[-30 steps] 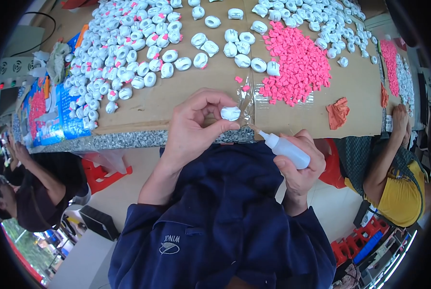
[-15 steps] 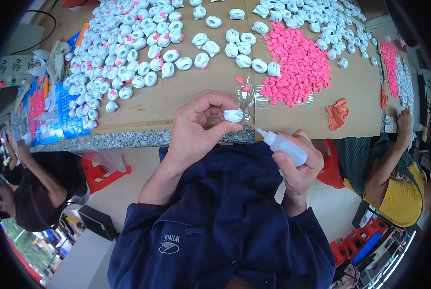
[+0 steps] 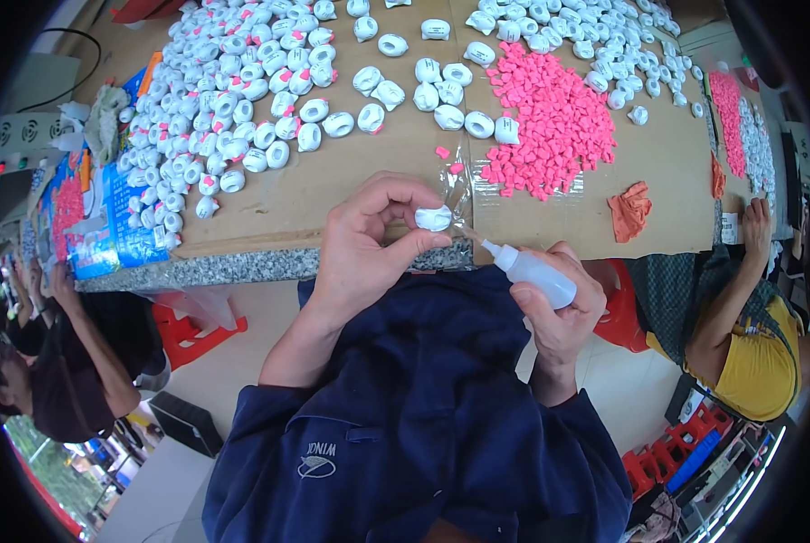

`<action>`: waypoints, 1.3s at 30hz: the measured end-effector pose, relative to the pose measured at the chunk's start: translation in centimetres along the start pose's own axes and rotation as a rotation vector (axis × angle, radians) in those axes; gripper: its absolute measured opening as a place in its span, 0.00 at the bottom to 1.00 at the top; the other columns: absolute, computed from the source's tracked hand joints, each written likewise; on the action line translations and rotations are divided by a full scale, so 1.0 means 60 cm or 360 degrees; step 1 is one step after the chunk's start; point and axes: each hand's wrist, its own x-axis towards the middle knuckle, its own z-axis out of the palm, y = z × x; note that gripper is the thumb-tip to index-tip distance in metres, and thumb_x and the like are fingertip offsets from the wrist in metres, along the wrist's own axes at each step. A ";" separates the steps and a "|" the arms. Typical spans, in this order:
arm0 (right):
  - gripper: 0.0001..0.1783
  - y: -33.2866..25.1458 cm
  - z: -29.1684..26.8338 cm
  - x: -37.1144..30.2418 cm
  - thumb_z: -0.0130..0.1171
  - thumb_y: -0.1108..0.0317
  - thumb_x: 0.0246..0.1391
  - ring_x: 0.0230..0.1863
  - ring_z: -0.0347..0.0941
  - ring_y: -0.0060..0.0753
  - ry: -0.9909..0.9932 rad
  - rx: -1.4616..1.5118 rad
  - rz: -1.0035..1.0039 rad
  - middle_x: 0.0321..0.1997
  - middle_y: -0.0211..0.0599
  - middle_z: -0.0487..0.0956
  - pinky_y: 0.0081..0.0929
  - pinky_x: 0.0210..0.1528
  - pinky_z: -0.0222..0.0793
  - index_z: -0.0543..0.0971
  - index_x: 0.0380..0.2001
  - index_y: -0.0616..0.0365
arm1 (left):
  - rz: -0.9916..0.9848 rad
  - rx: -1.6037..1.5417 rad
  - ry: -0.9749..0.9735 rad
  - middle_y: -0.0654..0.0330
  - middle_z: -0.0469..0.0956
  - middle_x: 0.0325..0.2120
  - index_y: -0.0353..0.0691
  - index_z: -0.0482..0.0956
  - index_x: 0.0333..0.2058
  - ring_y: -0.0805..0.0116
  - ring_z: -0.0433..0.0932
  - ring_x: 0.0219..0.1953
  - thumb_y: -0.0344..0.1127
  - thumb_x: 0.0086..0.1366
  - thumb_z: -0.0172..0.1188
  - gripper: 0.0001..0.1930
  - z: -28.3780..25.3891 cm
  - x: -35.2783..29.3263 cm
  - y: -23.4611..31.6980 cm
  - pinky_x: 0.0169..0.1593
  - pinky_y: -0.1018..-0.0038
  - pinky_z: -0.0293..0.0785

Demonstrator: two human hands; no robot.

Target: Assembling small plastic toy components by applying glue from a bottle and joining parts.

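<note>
Between thumb and fingers, my left hand pinches a small rounded white plastic piece above the near edge of the cardboard. My right hand is wrapped round a translucent white squeeze bottle. The bottle's thin nozzle points up and left at the white piece; whether the tip touches it I cannot tell. Beyond my hands lies a heap of small bright pink pieces. Left of that spreads a large pile of similar white pieces, some with pink parts on them.
Cardboard covers the granite-edged table. A crumpled orange cloth or glove lies to the right. More white pieces are at the far right. People sit working on both sides, with a red stool at the left.
The table and its piles have shifted slightly left in the view. My hands keep nearly the same pose around the white piece and bottle. The person at left has moved an arm.
</note>
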 end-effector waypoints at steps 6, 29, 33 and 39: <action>0.23 0.018 -0.012 -0.005 0.64 0.81 0.37 0.38 0.70 0.28 0.0330 0.0422 0.0249 0.36 0.37 0.74 0.22 0.43 0.65 0.73 0.41 0.67 | -0.0175 -0.0191 0.0072 0.60 0.69 0.36 0.31 0.72 0.36 0.74 0.73 0.37 0.12 0.49 0.58 0.15 0.003 -0.010 0.003 0.41 0.80 0.74; 0.06 0.066 -0.025 0.074 0.59 0.77 0.46 0.34 0.67 0.26 0.0559 -0.1045 -0.0143 0.30 0.34 0.75 0.20 0.37 0.63 0.78 0.30 0.63 | -0.0384 -0.0457 -0.0084 0.56 0.74 0.40 0.28 0.70 0.43 0.73 0.74 0.43 0.17 0.56 0.55 0.15 0.036 -0.028 -0.004 0.47 0.80 0.71; 0.05 0.050 -0.034 0.044 0.54 0.77 0.52 0.28 0.66 0.17 0.0610 -0.0447 0.0041 0.30 0.30 0.75 0.13 0.33 0.62 0.75 0.33 0.65 | -0.0395 -0.0476 -0.0098 0.56 0.73 0.42 0.28 0.70 0.44 0.73 0.74 0.44 0.16 0.56 0.54 0.15 0.036 -0.031 -0.013 0.48 0.80 0.71; 0.11 -0.006 -0.009 -0.022 0.54 0.83 0.50 0.34 0.74 0.23 0.0118 0.0270 0.0255 0.31 0.38 0.77 0.15 0.38 0.67 0.68 0.38 0.66 | -0.0414 -0.0492 -0.0111 0.50 0.71 0.44 0.27 0.72 0.42 0.64 0.74 0.44 0.15 0.54 0.54 0.15 0.047 -0.034 -0.014 0.50 0.72 0.72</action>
